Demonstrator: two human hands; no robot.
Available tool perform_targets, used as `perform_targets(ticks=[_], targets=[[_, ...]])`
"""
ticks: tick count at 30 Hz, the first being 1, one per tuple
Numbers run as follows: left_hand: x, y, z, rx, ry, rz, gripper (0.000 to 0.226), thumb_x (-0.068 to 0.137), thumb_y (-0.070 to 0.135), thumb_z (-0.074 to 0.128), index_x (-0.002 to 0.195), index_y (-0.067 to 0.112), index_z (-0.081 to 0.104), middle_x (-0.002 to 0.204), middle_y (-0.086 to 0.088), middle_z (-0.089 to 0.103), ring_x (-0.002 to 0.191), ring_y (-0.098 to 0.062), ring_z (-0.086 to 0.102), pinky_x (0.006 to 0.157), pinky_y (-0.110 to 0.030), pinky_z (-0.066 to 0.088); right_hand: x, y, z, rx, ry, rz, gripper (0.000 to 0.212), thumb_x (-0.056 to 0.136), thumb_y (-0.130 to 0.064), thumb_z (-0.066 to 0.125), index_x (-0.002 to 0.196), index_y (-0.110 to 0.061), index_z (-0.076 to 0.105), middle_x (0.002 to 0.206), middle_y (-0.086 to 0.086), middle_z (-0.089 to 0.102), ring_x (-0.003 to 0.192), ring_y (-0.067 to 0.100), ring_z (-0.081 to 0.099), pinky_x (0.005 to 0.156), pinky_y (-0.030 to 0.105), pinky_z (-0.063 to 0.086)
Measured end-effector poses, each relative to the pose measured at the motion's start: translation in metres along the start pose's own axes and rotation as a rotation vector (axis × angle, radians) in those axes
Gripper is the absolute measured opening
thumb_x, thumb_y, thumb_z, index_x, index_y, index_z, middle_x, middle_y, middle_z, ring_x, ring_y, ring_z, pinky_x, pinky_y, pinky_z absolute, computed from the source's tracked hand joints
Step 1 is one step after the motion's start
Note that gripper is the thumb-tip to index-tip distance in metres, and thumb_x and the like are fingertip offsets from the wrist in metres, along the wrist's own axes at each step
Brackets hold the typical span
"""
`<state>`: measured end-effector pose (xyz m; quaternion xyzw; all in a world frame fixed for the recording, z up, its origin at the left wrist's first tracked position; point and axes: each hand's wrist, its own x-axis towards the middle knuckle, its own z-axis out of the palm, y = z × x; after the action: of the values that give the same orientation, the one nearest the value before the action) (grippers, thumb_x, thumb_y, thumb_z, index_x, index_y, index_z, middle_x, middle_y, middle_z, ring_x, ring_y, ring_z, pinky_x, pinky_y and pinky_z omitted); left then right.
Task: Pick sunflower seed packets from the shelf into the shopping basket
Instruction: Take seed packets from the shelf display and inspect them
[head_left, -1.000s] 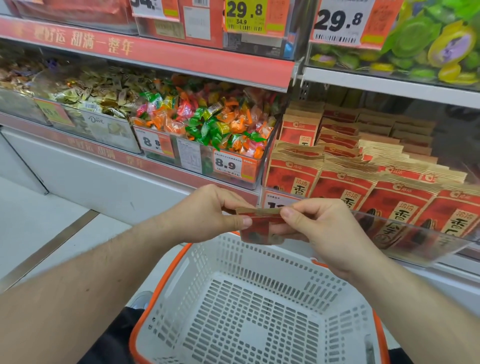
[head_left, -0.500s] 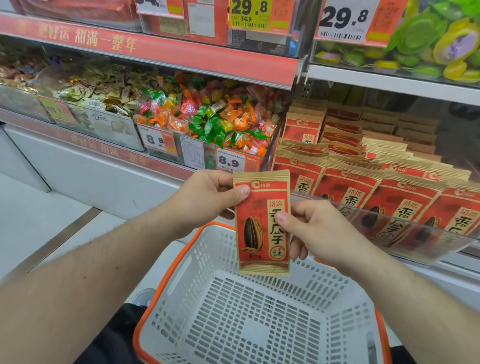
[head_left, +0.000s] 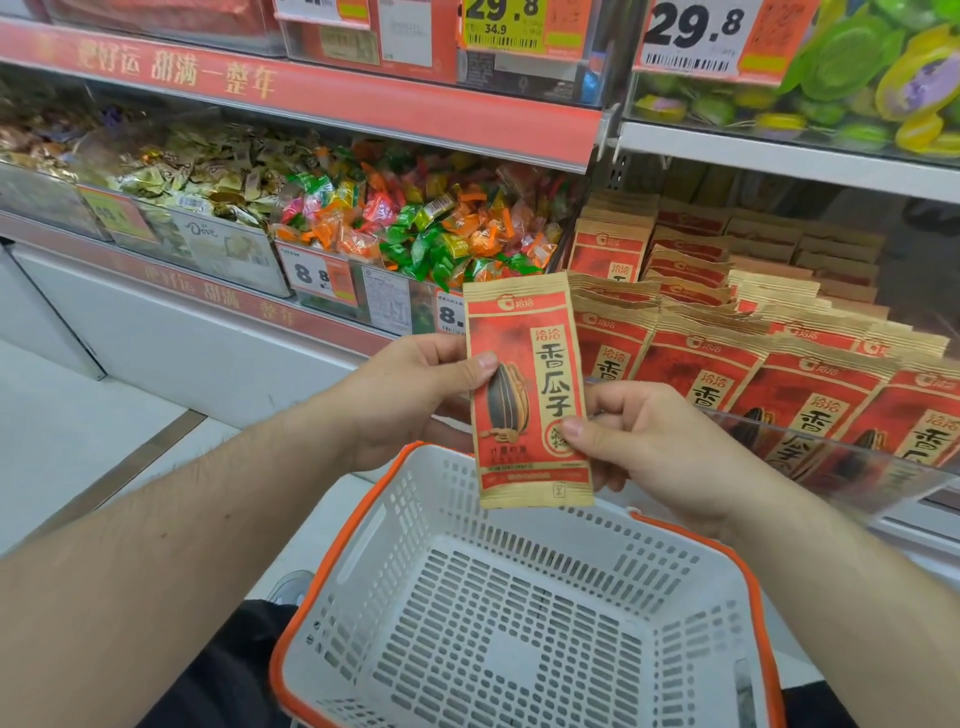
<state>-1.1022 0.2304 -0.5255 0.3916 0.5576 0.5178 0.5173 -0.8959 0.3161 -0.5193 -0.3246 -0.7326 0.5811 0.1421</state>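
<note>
Both hands' fingers (head_left: 480, 364) pinch one packet (head_left: 527, 389) (upright) above basket (head_left: 363, 525).

A red and tan sunflower seed packet (head_left: 527, 389) printed with a black striped seed and dark characters. Below it, a white shopping basket (head_left: 519, 623) with slotted walls and an orange rim. Matching red and tan shelf packets (head_left: 810, 374). Wrapped candies (head_left: 415, 223) in green, orange, pink and yellow. A red shelf strip (head_left: 311, 93) with gold characters.
</note>
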Motion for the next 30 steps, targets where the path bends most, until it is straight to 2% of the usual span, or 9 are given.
perform_targets(ticks=[2, 4, 9, 15, 19, 20, 22, 24, 30], targets=[[-0.002, -0.001, 0.0, -0.014, -0.078, -0.017, 0.039, 0.083, 0.019, 0.075, 0.119, 0.011, 0.062, 0.104, -0.013, 0.073, 0.085, -0.028, 0.072, 0.06, -0.036, 0.061, 0.001, 0.0, 0.001, 0.063, 0.0, 0.012, 0.014, 0.094, -0.012, 0.06, 0.094, 0.001, 0.064, 0.066, 0.008, 0.069, 0.05, 0.012, 0.054, 0.047, 0.021, 0.041], [-0.003, 0.0, 0.001, -0.059, -0.121, -0.016, 0.047, 0.076, 0.015, 0.07, 0.122, 0.012, 0.06, 0.107, -0.013, 0.072, 0.082, -0.026, 0.073, 0.057, -0.033, 0.06, 0.004, -0.004, 0.003, 0.156, -0.019, 0.029, 0.014, 0.092, -0.014, 0.061, 0.092, -0.001, 0.064, 0.064, 0.007, 0.066, 0.048, 0.01, 0.052, 0.044, 0.019, 0.04], [-0.001, 0.008, -0.004, -0.223, -0.134, -0.017, 0.042, 0.076, 0.012, 0.063, 0.118, 0.009, 0.064, 0.106, -0.014, 0.074, 0.082, -0.024, 0.074, 0.063, -0.037, 0.063, 0.013, -0.019, 0.008, 0.294, -0.066, 0.038, 0.03, 0.076, -0.03, 0.064, 0.092, -0.005, 0.065, 0.067, 0.007, 0.064, 0.051, 0.012, 0.048, 0.041, 0.018, 0.035], [-0.006, 0.018, -0.016, -0.24, -0.161, -0.113, 0.042, 0.077, 0.013, 0.061, 0.118, 0.005, 0.066, 0.11, -0.018, 0.073, 0.089, -0.027, 0.074, 0.078, -0.039, 0.062, 0.018, -0.027, 0.014, 0.37, -0.149, 0.014, 0.035, 0.073, -0.026, 0.066, 0.101, -0.006, 0.069, 0.073, 0.008, 0.066, 0.053, 0.013, 0.05, 0.039, 0.017, 0.037], [-0.012, 0.023, -0.029, -0.265, -0.22, -0.147, 0.064, 0.065, 0.011, 0.086, 0.124, 0.0, 0.066, 0.122, -0.021, 0.068, 0.1, -0.031, 0.072, 0.089, -0.042, 0.058, 0.022, -0.031, 0.023, 0.387, -0.188, 0.021, 0.033, 0.075, -0.025, 0.065, 0.101, -0.005, 0.068, 0.068, 0.008, 0.064, 0.046, 0.01, 0.049, 0.037, 0.016, 0.036], [-0.014, 0.022, -0.029, -0.291, -0.223, -0.181, 0.067, 0.062, 0.014, 0.088, 0.124, -0.002, 0.066, 0.121, -0.022, 0.068, 0.101, -0.031, 0.072, 0.088, -0.041, 0.059, 0.022, -0.031, 0.025, 0.399, -0.185, 0.041, 0.031, 0.077, -0.025, 0.064, 0.099, -0.004, 0.068, 0.065, 0.007, 0.063, 0.044, 0.009, 0.049, 0.036, 0.016, 0.036], [-0.013, 0.017, -0.028, -0.344, -0.159, -0.257, 0.048, 0.072, 0.015, 0.074, 0.114, -0.004, 0.067, 0.105, -0.02, 0.073, 0.086, -0.028, 0.075, 0.072, -0.034, 0.063, 0.025, -0.031, 0.029, 0.433, -0.165, 0.127, 0.022, 0.085, -0.021, 0.061, 0.095, -0.002, 0.066, 0.059, 0.007, 0.061, 0.041, 0.008, 0.047, 0.036, 0.014, 0.035], [-0.013, 0.012, -0.024, -0.35, -0.078, -0.33, 0.034, 0.075, 0.014, 0.06, 0.105, -0.001, 0.067, 0.09, -0.019, 0.074, 0.074, -0.026, 0.075, 0.067, -0.031, 0.063, 0.027, -0.028, 0.034, 0.485, -0.143, 0.259, 0.017, 0.094, -0.018, 0.056, 0.091, -0.003, 0.064, 0.062, 0.009, 0.061, 0.039, 0.006, 0.045, 0.034, 0.012, 0.034], [-0.012, 0.005, -0.023, -0.329, -0.02, -0.468, 0.043, 0.074, 0.014, 0.061, 0.112, -0.005, 0.063, 0.086, -0.023, 0.072, 0.064, -0.027, 0.074, 0.046, -0.02, 0.056, 0.032, -0.02, 0.04, 0.622, -0.136, 0.489, 0.018, 0.098, -0.019, 0.053, 0.089, -0.006, 0.063, 0.066, 0.014, 0.063, 0.036, 0.003, 0.045, 0.032, 0.009, 0.036]])
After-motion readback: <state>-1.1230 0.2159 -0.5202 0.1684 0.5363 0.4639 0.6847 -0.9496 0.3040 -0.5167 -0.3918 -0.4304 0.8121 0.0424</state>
